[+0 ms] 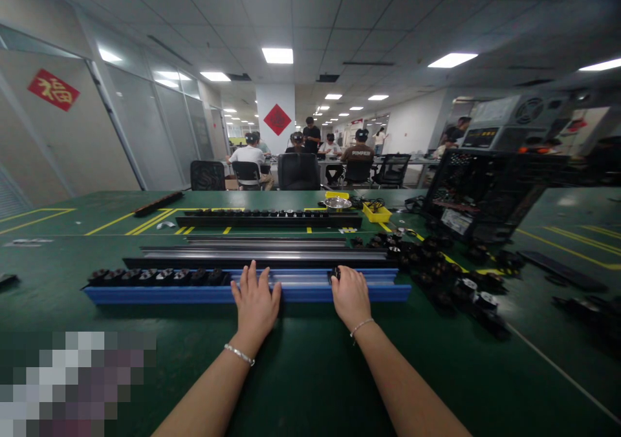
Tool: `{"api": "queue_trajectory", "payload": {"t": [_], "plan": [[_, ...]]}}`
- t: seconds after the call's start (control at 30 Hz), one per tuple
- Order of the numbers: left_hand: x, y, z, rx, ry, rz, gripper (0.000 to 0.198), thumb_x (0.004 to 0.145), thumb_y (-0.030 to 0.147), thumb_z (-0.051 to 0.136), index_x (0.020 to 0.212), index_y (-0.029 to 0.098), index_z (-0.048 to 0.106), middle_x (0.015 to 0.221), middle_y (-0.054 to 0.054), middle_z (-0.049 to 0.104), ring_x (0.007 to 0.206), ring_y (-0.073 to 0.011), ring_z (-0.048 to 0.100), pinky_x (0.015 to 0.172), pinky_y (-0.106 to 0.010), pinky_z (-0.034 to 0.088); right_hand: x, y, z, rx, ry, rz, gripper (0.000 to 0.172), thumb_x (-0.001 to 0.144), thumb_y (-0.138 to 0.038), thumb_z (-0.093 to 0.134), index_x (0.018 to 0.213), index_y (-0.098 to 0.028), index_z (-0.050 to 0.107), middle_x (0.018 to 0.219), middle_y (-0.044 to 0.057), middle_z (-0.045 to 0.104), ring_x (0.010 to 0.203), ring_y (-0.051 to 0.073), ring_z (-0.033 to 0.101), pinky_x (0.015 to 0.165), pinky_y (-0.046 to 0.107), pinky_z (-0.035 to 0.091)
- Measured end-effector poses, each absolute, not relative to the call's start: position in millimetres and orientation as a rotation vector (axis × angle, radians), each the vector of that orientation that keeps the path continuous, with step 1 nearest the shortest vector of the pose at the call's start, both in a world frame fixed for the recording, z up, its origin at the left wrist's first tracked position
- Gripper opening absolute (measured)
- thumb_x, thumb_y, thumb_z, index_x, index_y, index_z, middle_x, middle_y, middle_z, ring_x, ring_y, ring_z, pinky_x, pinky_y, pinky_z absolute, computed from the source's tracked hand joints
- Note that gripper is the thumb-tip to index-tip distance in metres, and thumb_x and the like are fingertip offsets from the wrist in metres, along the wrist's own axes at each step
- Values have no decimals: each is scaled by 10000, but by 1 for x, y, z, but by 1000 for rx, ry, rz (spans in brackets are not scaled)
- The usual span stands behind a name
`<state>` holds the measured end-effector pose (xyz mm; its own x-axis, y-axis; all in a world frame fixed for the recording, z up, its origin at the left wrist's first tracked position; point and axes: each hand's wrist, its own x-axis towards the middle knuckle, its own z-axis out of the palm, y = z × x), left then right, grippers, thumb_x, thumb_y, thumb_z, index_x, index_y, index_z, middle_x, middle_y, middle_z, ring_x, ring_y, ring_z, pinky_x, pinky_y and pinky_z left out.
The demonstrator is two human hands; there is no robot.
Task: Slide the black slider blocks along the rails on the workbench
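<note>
A long blue channel rail (169, 296) lies across the table in front of me. Its left half carries a row of small black parts with round tops (158, 275). My left hand (256, 301) rests with spread fingers on the rail, just right of that row. Farther right, my right hand (350, 293) has its fingers curled round a small black part (334, 273) at the rail's channel. Most of that part is hidden by the hand. The rail's channel (301, 277) shows bare metal between my two hands.
Behind the blue rail lie black rails (194, 262), one farther back with a row of parts (272, 221). Loose black parts (436, 262) are heaped at the right. Beyond them stand a yellow bin (377, 213), a metal bowl (337, 202) and an open computer case (478, 198). People sit farther off.
</note>
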<state>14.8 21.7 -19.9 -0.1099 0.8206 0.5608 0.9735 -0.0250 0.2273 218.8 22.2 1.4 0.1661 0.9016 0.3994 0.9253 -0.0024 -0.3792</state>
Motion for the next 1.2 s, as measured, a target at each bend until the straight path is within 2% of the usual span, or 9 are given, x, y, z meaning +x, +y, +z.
{"api": "queue_trajectory", "payload": {"t": [0.13,0.5,1.2], "plan": [[14,22,-22,-1869,-2009,-806,476,880,423,372,1233,150,538,1439,-173,346,1347,-330,242,1057,-580,191,225,22,0,-1890,-1723,-80,357,879,-256,376,1146,-100,555,1180,134,591,1138,221,479,1029,372,250],[13,20,-17,-1962,-2022,-790,474,889,436,339,1225,170,542,1347,-138,485,1273,-307,369,1054,-610,161,232,21,-6,-1844,-1707,-127,366,882,-270,379,1155,-102,555,1180,132,596,1133,210,489,1034,368,243],[10,22,-20,-1981,-2019,-790,471,889,452,334,1226,196,539,1343,-133,487,1227,-307,418,1049,-621,140,238,21,-12,-1804,-1619,-191,389,885,-267,349,1171,-99,554,1096,134,636,1048,217,531,997,366,285]]}}
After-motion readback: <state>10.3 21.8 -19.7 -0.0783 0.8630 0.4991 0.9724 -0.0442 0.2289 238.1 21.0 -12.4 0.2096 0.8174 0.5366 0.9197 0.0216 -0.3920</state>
